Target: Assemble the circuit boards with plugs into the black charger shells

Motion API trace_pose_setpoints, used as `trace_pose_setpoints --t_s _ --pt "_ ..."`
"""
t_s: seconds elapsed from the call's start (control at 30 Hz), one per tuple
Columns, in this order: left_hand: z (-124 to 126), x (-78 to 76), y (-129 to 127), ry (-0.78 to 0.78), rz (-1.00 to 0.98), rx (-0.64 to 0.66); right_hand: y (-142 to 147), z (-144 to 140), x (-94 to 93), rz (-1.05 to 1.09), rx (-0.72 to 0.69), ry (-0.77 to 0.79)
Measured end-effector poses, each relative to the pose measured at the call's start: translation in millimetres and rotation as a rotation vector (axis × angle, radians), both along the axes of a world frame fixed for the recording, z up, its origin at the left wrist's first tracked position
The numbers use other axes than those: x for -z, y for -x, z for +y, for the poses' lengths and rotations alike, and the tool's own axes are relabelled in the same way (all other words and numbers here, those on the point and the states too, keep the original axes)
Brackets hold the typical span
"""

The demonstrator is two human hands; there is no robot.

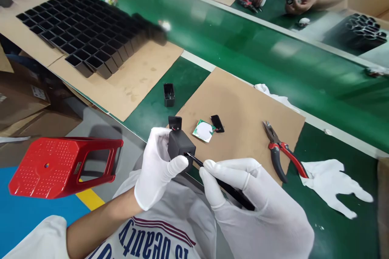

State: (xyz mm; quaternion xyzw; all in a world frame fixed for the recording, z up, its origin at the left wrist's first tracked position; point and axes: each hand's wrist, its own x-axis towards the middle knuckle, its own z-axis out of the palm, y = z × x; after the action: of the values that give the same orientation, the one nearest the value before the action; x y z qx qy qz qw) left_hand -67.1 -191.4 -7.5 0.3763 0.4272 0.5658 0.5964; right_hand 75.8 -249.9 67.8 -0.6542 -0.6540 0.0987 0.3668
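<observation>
The tabletop [334, 226] is green. A brown cardboard sheet [243, 105] lies on it. On the sheet are red-handled pliers [281, 151], a little circuit board with a white round spot [203, 130] and a small black cover [217, 123] just beside it. A small black box [169, 94] stands on the green part, near the sheet. A white glove [332, 184] lies flat by the pliers. A second cardboard sheet [133, 85] holds a black tray with many square pockets [82, 28].

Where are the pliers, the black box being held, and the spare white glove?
pliers [284, 151], head view, on the red handles near the joint.
black box [179, 145], head view, on its top face.
spare white glove [330, 184], head view, on its palm.
</observation>
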Motion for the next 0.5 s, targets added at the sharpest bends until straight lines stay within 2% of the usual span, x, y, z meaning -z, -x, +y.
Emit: trace_pose_setpoints --t_s 0.17,0.37,0.5 --pt "-4.3 2.2 -3.4 -0.047 0.071 -0.046 4.6 -6.5 -0.8 -0.042 0.046 0.002" --pt "-6.8 5.3 -4.0 -0.136 0.249 -0.123 8.7 -8.4 6.6 -0.132 0.173 0.136" --pt "-4.5 10.3 -1.9 -0.233 0.312 -0.164 2.2 -3.0 14.6 -0.115 0.072 0.24"
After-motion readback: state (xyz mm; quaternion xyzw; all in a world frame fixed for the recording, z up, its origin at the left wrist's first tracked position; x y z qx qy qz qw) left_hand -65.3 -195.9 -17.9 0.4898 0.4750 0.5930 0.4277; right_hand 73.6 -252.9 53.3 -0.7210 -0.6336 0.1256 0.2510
